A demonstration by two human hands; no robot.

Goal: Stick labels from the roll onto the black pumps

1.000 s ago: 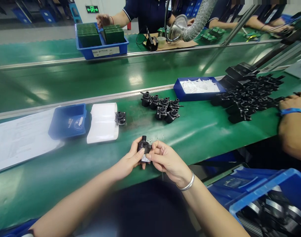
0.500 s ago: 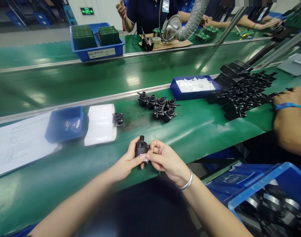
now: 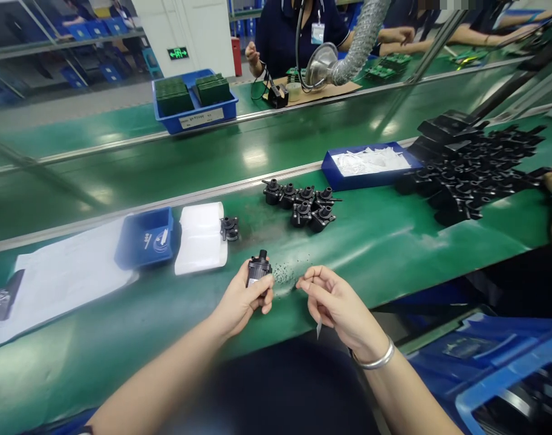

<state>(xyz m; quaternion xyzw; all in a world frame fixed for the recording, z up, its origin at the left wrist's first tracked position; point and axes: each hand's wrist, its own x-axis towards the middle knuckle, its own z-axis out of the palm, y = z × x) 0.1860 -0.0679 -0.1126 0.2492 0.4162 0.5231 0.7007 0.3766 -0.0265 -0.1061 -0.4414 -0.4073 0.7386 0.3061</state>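
My left hand (image 3: 245,297) is closed around a small black pump (image 3: 259,266), its round outlet pointing up and a pale label partly under my thumb. To the right, apart from the pump, my right hand (image 3: 332,296) has thumb and forefinger pinched together. A thin pale strip (image 3: 319,329), perhaps a blade, sticks out below its curled fingers; most of it is hidden. Between the hands, dark crumbs (image 3: 285,273) are scattered over the green mat. Beyond them several similar black pumps (image 3: 303,202) stand grouped, and another pump (image 3: 230,228) is beside a white sheet (image 3: 201,235).
A blue bin (image 3: 145,238) and papers on a clipboard (image 3: 6,299) lie left. A blue box of white slips (image 3: 370,163) and a large pile of black pumps (image 3: 479,169) are at the right. Blue crates (image 3: 506,362) stand below the table edge. A co-worker (image 3: 285,36) sits opposite.
My right hand has come away from the pump, moving right, with the thin strip still in it. My left hand keeps the pump in nearly the same place. The camera view has shifted.
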